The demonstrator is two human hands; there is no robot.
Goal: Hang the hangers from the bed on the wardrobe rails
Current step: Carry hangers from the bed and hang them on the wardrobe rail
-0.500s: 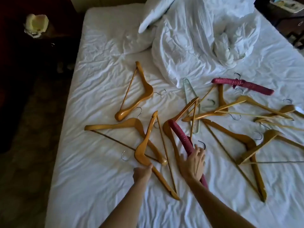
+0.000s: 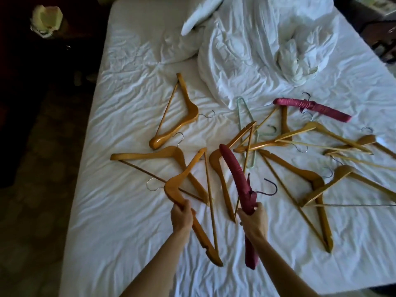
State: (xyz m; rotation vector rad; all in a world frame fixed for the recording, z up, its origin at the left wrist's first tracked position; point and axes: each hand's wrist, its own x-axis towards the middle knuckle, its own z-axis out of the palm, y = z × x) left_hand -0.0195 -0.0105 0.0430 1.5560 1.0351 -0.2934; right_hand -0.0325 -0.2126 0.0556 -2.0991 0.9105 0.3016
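Several hangers lie scattered on the white bed point(image 2: 128, 211). My left hand point(image 2: 182, 215) grips a wooden hanger point(image 2: 186, 174) by its lower arm, lifted off the sheet. My right hand point(image 2: 254, 217) grips a padded maroon hanger point(image 2: 232, 166) near its middle, raised too, its dark hook pointing right. Another maroon padded hanger point(image 2: 310, 107) lies at the back right. More wooden hangers point(image 2: 306, 174) and a pale green plastic hanger point(image 2: 246, 125) rest on the sheet. No wardrobe rail is in view.
A crumpled white duvet point(image 2: 246, 50) and a pillow point(image 2: 199, 16) fill the head of the bed. Dark floor runs along the bed's left side, with a pale object point(image 2: 47, 18) on dark furniture at the top left.
Both hands have closed round their hangers and lifted them off the sheet toward me. The other hangers lie as before.
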